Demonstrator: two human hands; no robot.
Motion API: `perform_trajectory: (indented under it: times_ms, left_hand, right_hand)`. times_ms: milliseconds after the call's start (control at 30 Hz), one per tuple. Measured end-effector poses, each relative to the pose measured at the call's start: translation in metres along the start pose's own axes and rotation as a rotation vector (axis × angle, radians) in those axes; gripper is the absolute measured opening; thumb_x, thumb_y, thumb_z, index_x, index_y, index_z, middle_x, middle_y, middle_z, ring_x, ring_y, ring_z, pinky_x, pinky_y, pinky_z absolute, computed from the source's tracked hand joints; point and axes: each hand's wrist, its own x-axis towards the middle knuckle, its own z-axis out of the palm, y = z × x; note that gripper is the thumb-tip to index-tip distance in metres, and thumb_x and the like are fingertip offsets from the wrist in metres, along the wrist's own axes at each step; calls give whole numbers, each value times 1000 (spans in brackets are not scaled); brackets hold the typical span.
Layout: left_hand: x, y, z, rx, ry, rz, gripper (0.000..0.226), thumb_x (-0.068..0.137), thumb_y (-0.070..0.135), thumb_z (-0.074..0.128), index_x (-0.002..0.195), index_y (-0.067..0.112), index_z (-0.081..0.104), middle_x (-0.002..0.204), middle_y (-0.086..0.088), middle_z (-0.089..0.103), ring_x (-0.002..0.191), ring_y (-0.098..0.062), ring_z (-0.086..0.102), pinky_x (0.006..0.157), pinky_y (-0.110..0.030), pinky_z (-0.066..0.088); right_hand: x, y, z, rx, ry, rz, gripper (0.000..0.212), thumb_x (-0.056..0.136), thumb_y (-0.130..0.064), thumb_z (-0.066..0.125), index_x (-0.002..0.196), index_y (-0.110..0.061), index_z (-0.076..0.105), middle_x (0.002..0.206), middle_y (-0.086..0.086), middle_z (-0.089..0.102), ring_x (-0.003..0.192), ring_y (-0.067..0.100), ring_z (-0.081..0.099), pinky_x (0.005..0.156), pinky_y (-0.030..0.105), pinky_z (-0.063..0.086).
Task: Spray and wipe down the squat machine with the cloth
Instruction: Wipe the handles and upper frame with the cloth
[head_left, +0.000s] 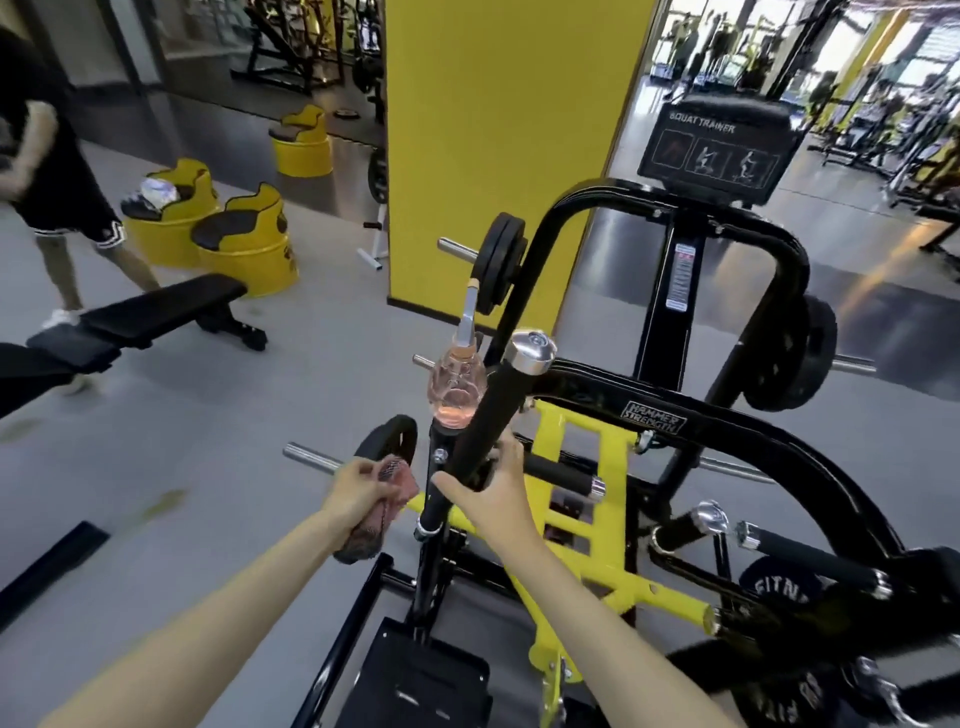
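The left hand (358, 491) gripped the cloth (397, 483); the right hand (493, 493) held a handle (493, 415) of the squat machine (654, 418). The spray bottle (457, 384) stood on it. Wiping seemed mostly left to do.

You stand on a grey floor (218, 415), with a broad yellow pillar (498, 130) straight ahead of you and daylight coming in through the windows (924, 57) at far right. To your left a black flat bench (156, 312) lies near three yellow barrel seats (249, 260) with black cushions. A person (57, 171) in dark clothes stands beyond the bench, and dark racks (291, 47) stand at the back.
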Motion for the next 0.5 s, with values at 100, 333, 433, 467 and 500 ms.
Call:
perform_trajectory:
  times_ms: [100,333,433,467,500]
  left_hand:
    - [28,-25,17,44,25,90,29,71,-9,72,78,17,60,83,-9,68,85,-32,66,74,-32,53]
    - [37,-42,49,333,-249,275,29,95,-7,43,83,13,62,56,13,54,52,-1,53,54,-16,47]
    - [50,-47,50,443,-301,280,25,95,1,46,97,13,68,66,18,50,74,-13,55,71,-26,44]
    - [57,-49,50,479,-331,277,25,95,2,46,99,14,68,67,18,49,73,-13,54,70,-25,43]
    - [61,-46,49,517,-361,260,26,96,3,45,96,18,66,67,18,49,71,-12,54,69,-24,42]
  right_hand:
    - [9,24,14,54,-51,99,50,63,-51,78,104,-40,52,109,2,62,103,14,61,94,43,49]
    - [25,36,29,142,-39,185,22,77,-24,79,92,-20,63,82,-8,67,83,6,64,70,19,49]
    - [30,36,27,139,-62,213,14,80,-13,74,74,-21,64,68,-11,64,69,5,61,68,20,47]
    - [32,36,26,127,-86,212,17,81,-9,71,70,-20,63,67,-8,63,68,6,59,68,22,46]
    - [34,35,25,107,-113,213,18,81,-5,67,70,-18,62,68,-4,61,68,6,58,69,23,46]
